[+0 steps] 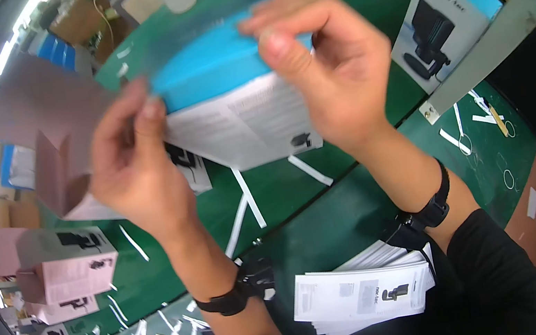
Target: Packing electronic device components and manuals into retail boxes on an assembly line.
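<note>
Between my two hands is a product box (244, 126) with white printed sides and a bright blue top, blurred a little by motion and raised over the green table. My left hand (137, 160) pinches its upper left corner with thumb and fingers. At the upper right corner, my right hand (335, 62) grips the blue top edge, thumb on the near side and fingers over the top. Below my forearms lies a fanned stack of white printed leaflets (365, 294), which neither hand touches. Each wrist wears a black strap.
Open pink-and-grey boxes (77, 268) stand along the left. A closed blue-topped box (434, 22) is at the right beside a pale post (476, 68). White paper strips (245, 199) are strewn over the green table (279, 236). A cutter with a yellowish handle (499, 120) lies at right.
</note>
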### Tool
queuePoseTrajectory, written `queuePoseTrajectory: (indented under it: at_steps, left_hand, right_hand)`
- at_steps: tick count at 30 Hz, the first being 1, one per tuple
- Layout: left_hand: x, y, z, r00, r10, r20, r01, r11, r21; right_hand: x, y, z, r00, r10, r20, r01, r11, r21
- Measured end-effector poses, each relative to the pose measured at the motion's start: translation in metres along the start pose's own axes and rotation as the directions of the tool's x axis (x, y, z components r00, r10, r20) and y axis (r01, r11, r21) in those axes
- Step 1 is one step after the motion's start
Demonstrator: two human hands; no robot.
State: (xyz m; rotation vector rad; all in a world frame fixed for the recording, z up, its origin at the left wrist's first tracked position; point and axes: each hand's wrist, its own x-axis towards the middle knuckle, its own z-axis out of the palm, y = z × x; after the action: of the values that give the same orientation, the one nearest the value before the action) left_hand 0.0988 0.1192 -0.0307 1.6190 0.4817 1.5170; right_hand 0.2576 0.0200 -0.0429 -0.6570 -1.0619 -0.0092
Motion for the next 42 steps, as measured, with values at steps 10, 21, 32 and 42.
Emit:
queuePoseTrajectory:
  at_steps: [10,21,32,42]
  left_hand:
    - [0.003,-0.008,0.009,0.779,0.546,0.309,-0.609,0.775,0.167]
    - [-0.024,-0.026,0.031,0.800,0.581,0.148,-0.600,0.774,0.204]
    - [-0.032,-0.014,0.050,0.876,0.455,0.162,-0.483,0.825,0.292]
    - [-0.013,0.012,0.058,0.834,0.466,0.297,-0.549,0.755,0.358]
  right_hand:
    - [0.010,0.017,-0.029,0.955,-0.283,0.091,0.286,0.958,-0.028]
    - [-0.005,0.022,-0.050,0.926,-0.335,0.174,0.357,0.927,-0.117]
    - [-0.002,0.007,-0.065,0.929,-0.335,0.160,0.364,0.906,-0.214]
    - [0.007,0.004,-0.062,0.991,-0.127,0.052,0.135,0.965,-0.223]
